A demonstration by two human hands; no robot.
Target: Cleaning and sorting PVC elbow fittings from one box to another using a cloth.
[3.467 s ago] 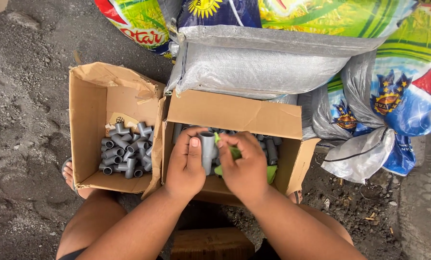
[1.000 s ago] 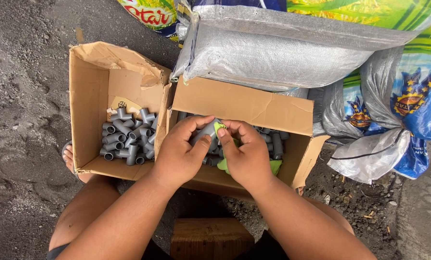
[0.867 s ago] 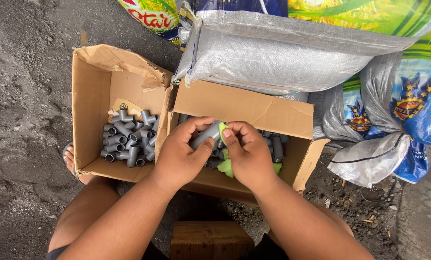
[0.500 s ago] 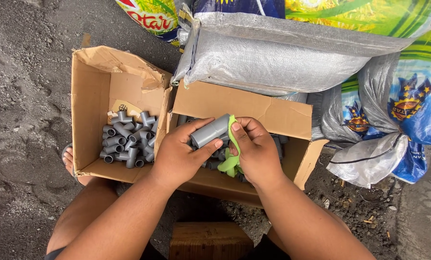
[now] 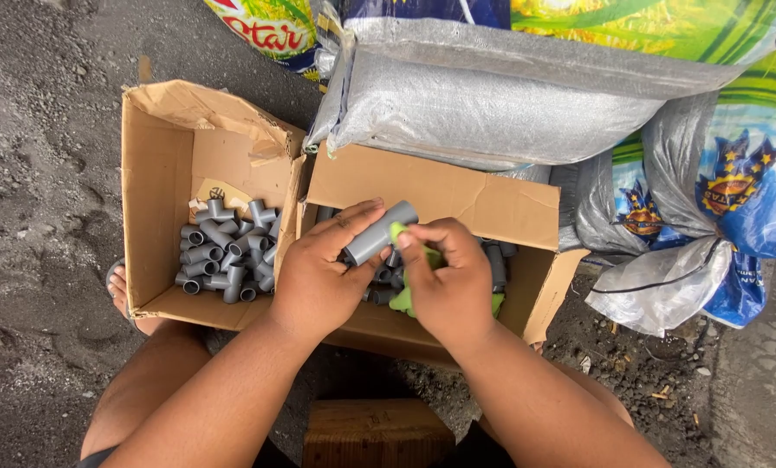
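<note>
Sacks [image 5: 509,95] of woven plastic are lying behind two open cardboard boxes [image 5: 431,186] holding grey pipe fittings [image 5: 223,256]. Over the right box, a person's left hand [image 5: 318,282] is gripping a grey pipe fitting [image 5: 379,234], while the right hand [image 5: 444,286] is pinching a green cloth [image 5: 398,232] against its end.

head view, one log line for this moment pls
left hand: holds grey pipe fitting | right hand: green cloth against fitting | over right cardboard box

pipe fitting [image 5: 381,232]: grey | cloth [image 5: 402,298]: green | boxes [image 5: 158,173]: brown | sack [image 5: 492,104]: silver
</note>
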